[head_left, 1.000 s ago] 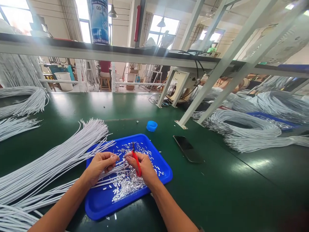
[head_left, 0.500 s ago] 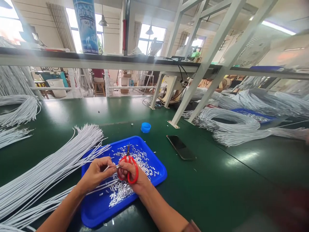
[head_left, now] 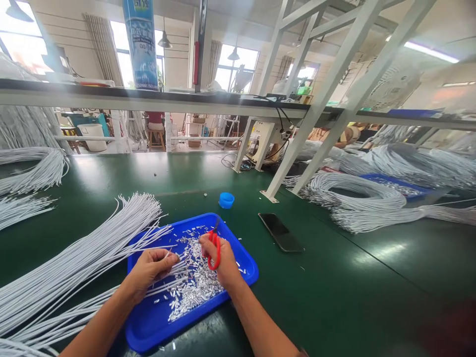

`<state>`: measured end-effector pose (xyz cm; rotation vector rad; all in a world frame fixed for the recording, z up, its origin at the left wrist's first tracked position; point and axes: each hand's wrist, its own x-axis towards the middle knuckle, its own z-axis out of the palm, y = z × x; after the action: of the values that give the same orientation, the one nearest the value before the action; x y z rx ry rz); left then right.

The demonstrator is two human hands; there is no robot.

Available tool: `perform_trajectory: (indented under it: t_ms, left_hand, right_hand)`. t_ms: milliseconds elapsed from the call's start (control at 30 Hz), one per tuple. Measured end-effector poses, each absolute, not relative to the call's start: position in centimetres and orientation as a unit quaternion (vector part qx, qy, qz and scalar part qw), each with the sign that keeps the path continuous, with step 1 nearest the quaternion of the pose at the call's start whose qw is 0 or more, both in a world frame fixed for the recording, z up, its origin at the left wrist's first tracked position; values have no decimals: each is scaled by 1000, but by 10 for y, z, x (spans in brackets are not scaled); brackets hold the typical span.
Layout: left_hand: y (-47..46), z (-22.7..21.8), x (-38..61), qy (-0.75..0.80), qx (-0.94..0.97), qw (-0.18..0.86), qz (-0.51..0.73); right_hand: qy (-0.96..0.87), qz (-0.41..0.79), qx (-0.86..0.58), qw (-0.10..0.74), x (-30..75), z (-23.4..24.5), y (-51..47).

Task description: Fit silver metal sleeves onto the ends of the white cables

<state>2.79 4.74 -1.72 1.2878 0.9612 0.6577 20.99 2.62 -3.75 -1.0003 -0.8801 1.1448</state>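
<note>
My left hand (head_left: pixel 153 270) pinches the end of a white cable between thumb and fingertips, over the left side of a blue tray (head_left: pixel 145 333). My right hand (head_left: pixel 223 258) is closed round red-handled scissors (head_left: pixel 214 250), their dark blades pointing up and away; whether its fingertips also hold a small metal piece I cannot make out. Beneath both hands, many small silvery metal pieces (head_left: pixel 201 285) lie scattered in the tray. A thick bundle of white cables (head_left: pixel 92 248) runs from the lower left, its ends reaching over the tray's left edge. More cables (head_left: pixel 82 317) pass under my left wrist.
A blue cap (head_left: pixel 226 200) stands behind the tray and a dark phone (head_left: pixel 280 232) lies to its right. Metal frame legs (head_left: pixel 273 191) rise beyond. Coiled cables (head_left: pixel 357 193) rest at right, another coil (head_left: pixel 40 168) at left. A shelf (head_left: pixel 186 100) crosses the back.
My right hand with the scissors has moved right and slightly up, away from my left hand, and the scissors have turned. My left hand stays nearly in place. The view has shifted slightly.
</note>
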Motion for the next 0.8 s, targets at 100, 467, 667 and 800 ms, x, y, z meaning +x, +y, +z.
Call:
perform_trajectory:
  t_ms: [100, 467, 667, 800]
  left_hand:
    - [46, -20, 29, 423, 556, 647, 307]
    - [45, -18, 27, 330, 742, 470, 344]
    - [43, -26, 32, 387, 587, 645, 299]
    - [42, -27, 32, 397, 557, 650, 332]
  right_hand:
    - [-446, 549, -420, 568, 201, -37, 19]
    - [-380, 625, -396, 555, 181, -47, 12]
    - [-545, 345, -462, 609, 191, -41, 8]
    - [-450, 378, -460, 665, 204, -34, 20]
